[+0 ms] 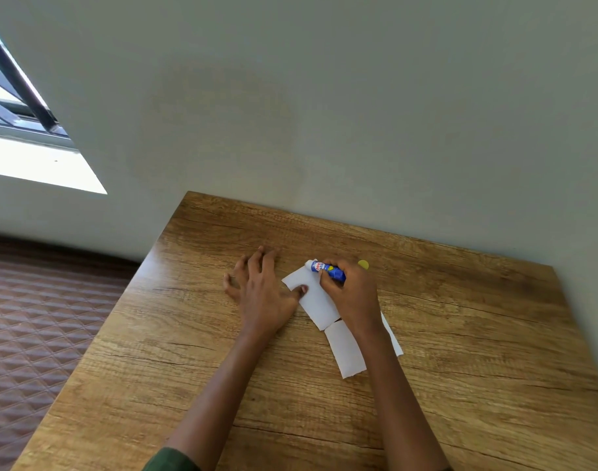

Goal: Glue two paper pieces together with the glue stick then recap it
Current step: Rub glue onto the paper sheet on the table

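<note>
My wooden table (460, 334) carries one white paper piece (316, 302) directly under my right hand (352, 294) gripping the glue stick (328, 269), a second piece (345, 348) nearer me beneath that wrist, a yellow cap (363, 264) just beyond the knuckles, and my left hand (261, 290) resting left of the grip

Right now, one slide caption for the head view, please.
Right hand holds the uncapped glue stick to the far paper piece while left hand pins it on the table.

Right hand (353, 294) gripping glue stick (328, 270) tip-down on paper piece (316, 300), left hand (260, 287) thumb pressing it, wooden table (460, 334)
</note>
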A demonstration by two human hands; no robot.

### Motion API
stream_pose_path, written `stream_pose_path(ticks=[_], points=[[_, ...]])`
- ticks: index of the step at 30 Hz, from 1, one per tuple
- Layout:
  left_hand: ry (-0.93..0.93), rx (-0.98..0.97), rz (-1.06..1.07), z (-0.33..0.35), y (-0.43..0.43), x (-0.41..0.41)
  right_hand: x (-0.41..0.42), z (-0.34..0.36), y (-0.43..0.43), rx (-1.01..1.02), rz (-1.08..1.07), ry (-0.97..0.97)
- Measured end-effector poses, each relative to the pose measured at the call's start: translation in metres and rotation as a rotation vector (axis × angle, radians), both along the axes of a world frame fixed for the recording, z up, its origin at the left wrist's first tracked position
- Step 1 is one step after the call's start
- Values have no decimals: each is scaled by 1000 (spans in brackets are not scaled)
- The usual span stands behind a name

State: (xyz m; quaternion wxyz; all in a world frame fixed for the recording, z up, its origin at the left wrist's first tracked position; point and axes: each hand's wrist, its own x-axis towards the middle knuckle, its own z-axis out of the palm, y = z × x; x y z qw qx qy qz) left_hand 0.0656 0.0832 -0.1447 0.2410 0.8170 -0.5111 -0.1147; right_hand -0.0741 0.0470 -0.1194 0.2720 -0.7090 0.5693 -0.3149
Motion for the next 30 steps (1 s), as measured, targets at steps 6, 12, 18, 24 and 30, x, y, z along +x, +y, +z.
stream_pose_path(ticks=[6, 12, 18, 24, 30], points=[[-3, -6, 1, 0, -1, 0, -1, -2, -3, 4, -92, 10], [-6, 10, 6, -2, 0, 0, -5, -3, -3, 36, -199, -144], [0, 1, -24, 2, 0, -3, -35, 18, -3, 245, -354, -805], [6, 3, -47, 0, 3, 2, -66, 18, 4, 217, -310, -784], [21, 6, -67, 2, 3, 4, -103, 8, 14, 92, -528, -582]])
